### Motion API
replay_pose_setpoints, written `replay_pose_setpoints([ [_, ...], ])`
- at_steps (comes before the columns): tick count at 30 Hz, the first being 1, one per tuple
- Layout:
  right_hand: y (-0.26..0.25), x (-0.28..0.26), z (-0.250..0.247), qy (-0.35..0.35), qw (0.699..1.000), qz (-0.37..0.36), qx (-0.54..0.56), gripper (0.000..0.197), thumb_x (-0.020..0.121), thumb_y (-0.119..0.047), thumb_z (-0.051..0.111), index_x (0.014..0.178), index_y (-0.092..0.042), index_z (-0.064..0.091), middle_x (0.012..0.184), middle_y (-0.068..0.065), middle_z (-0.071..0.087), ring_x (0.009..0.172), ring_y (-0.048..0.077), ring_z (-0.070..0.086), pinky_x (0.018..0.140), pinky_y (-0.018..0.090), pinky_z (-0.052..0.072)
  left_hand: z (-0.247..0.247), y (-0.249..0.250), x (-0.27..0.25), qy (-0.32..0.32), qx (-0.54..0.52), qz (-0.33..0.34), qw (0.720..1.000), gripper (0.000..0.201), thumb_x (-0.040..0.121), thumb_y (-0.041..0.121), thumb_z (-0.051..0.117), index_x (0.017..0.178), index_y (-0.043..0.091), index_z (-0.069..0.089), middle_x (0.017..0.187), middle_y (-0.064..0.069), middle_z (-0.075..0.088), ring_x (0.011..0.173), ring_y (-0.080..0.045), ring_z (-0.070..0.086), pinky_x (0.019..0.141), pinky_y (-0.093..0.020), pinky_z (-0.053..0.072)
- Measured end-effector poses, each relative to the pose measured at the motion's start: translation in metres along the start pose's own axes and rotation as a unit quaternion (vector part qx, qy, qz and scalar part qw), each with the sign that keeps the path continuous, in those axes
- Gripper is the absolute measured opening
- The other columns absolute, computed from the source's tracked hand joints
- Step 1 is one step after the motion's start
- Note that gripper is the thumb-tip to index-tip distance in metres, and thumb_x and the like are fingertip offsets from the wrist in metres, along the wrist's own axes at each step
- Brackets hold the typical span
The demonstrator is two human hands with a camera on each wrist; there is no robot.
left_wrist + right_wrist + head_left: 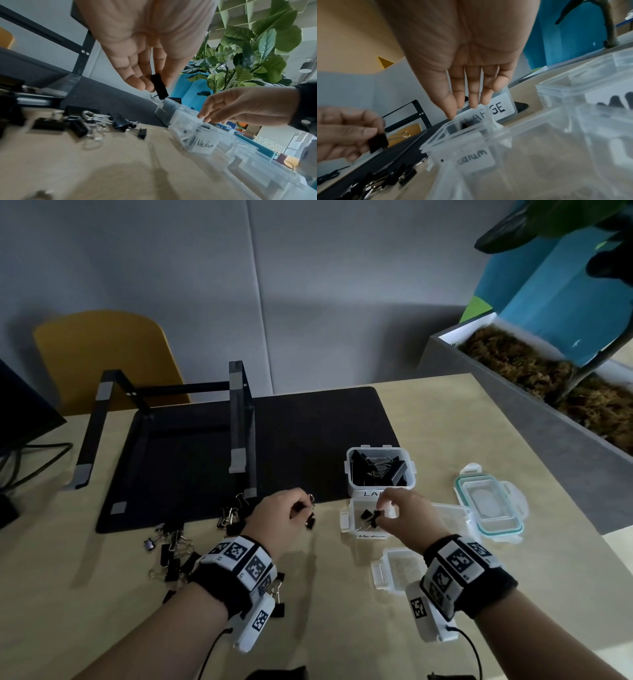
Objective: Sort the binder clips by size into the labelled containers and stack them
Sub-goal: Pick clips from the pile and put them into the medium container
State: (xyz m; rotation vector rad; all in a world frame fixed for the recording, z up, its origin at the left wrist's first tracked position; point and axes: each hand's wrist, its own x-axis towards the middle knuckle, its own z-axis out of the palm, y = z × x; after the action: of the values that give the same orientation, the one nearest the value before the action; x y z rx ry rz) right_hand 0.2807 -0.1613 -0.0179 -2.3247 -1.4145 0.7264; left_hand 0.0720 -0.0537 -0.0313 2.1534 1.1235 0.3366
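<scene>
While the right hand (399,517) hovers w/ fingers loosely spread over the Medium container (356,534) near the table's front-right, the left hand (284,517) pinches a binder clip (159,86), just left of it, long axis hanging down; left hand's nearer.

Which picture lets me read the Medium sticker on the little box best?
The left wrist view: the Medium label faces that camera and the whole word reads clearly. In the head view it is tiny and faint. In the right wrist view the box corner hides its first letters, and it looks blurry.
</scene>
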Motion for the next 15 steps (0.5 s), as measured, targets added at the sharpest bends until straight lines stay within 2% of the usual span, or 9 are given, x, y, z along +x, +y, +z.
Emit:
replay_pose_setpoints([
  [2, 0.006, 0.000, -0.001, -0.005, 1.000, -0.004, -0.016, 0.015, 0.080, -0.020, 0.063, 0.095, -0.022, 0.061, 0.108, -0.002, 0.058, 0.101, 0.019, 0.053, 0.085, 0.030, 0.042, 0.004, 0.009, 0.005, -0.005, -0.009, 0.002, 1.000, 0.001, 0.088, 0.021, 0.059, 0.087, 0.022, 0.060, 0.078, 0.012, 0.060, 0.070, -0.002, 0.057, 0.067, -0.019, 0.049],
  [4, 0.011, 0.001, -0.003, -0.005, 1.000, -0.002, -0.019, 0.021, 0.081, -0.019, 0.062, 0.103, -0.019, 0.062, 0.114, 0.002, 0.056, 0.106, 0.021, 0.052, 0.087, 0.028, 0.041, 0.009, 0.021, 0.009, -0.021, -0.029, 0.009, 0.999, 0.006, 0.087, 0.021, 0.060, 0.093, 0.020, 0.058, 0.083, 0.012, 0.061, 0.074, -0.007, 0.061, 0.072, -0.026, 0.052],
  [6, 0.014, 0.000, -0.004, -0.023, 0.999, 0.003, -0.028, 0.028, 0.082, -0.019, 0.061, 0.110, -0.019, 0.060, 0.116, 0.004, 0.054, 0.106, 0.021, 0.052, 0.087, 0.027, 0.040, 0.017, 0.033, 0.013, -0.051, -0.041, 0.020, 0.998, 0.015, 0.087, 0.022, 0.061, 0.101, 0.019, 0.055, 0.087, 0.012, 0.059, 0.075, -0.008, 0.060, 0.074, -0.023, 0.051],
  [9, 0.017, 0.000, -0.001, -0.050, 0.998, 0.009, -0.034, 0.036, 0.083, -0.021, 0.061, 0.118, -0.020, 0.056, 0.121, 0.004, 0.052, 0.107, 0.020, 0.053, 0.089, 0.029, 0.044, 0.030, 0.048, 0.020, -0.091, -0.030, 0.040, 0.995, 0.019, 0.088, 0.022, 0.061, 0.106, 0.020, 0.056, 0.090, 0.012, 0.059, 0.072, -0.002, 0.055, 0.073, -0.017, 0.046],
  [12, 0.018, 0.001, 0.000, -0.049, 0.998, 0.009, -0.027, 0.039, 0.082, -0.023, 0.062, 0.121, -0.019, 0.055, 0.123, 0.003, 0.052, 0.104, 0.018, 0.056, 0.088, 0.029, 0.048, 0.045, 0.055, 0.025, -0.108, -0.013, 0.041, 0.993, 0.019, 0.088, 0.023, 0.060, 0.107, 0.022, 0.060, 0.096, 0.004, 0.065, 0.082, -0.010, 0.060, 0.079, -0.026, 0.052],
  [15, 0.019, 0.002, 0.001, -0.046, 0.999, 0.005, -0.023, 0.041, 0.082, -0.022, 0.062, 0.122, -0.017, 0.055, 0.124, 0.003, 0.052, 0.105, 0.018, 0.057, 0.089, 0.029, 0.047, 0.057, 0.054, 0.028, -0.102, 0.028, 0.057, 0.993, 0.019, 0.088, 0.024, 0.059, 0.106, 0.019, 0.064, 0.104, 0.002, 0.063, 0.099, -0.014, 0.056, 0.088, -0.027, 0.046],
])
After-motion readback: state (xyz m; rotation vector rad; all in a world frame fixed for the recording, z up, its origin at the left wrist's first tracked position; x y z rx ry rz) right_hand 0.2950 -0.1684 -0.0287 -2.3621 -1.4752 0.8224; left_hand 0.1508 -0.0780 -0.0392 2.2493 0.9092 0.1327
